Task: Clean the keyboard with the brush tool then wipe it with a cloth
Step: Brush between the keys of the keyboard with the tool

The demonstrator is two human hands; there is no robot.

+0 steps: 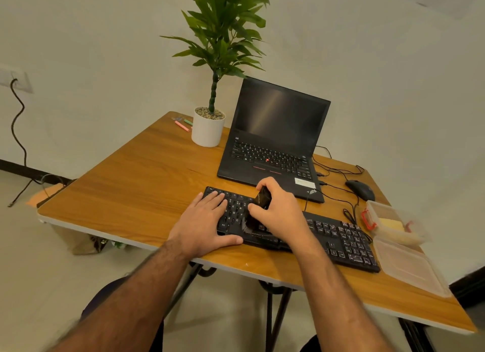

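A black keyboard [341,238] lies across the front of the wooden table [136,189]. My right hand [278,210] grips a black brush tool [262,198], and its bristles touch the keys near the keyboard's left-middle. My left hand [204,224] lies flat on the keyboard's left end, fingers straight and thumb along the front edge. A yellowish cloth [393,224] sits inside a clear plastic box [378,211] at the right.
An open black laptop [273,141] stands behind the keyboard. A potted plant [208,128] and coloured markers [182,126] are at the back left. A black mouse [360,190] with cables lies at the right. The box's clear lid [404,267] rests near the table's right edge.
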